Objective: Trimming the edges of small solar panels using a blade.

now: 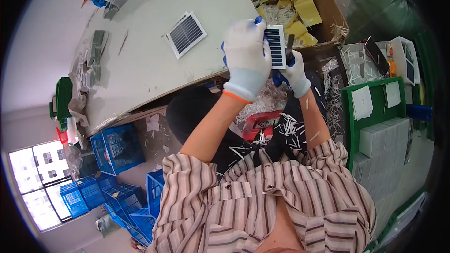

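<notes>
1. Nearest the camera, a striped cream-and-brown cloth shirt spreads below the grip.
2. The left hand, in a white-and-blue knit glove, closes on a dark rectangular white-edged solar panel, held between both hands.
3. The right hand, gloved alike, wraps a dark flat-bladed tool beside the panel; whether they touch, one cannot tell.
4. Left of the grip, a second white-framed panel lies on the pale tabletop.
</notes>
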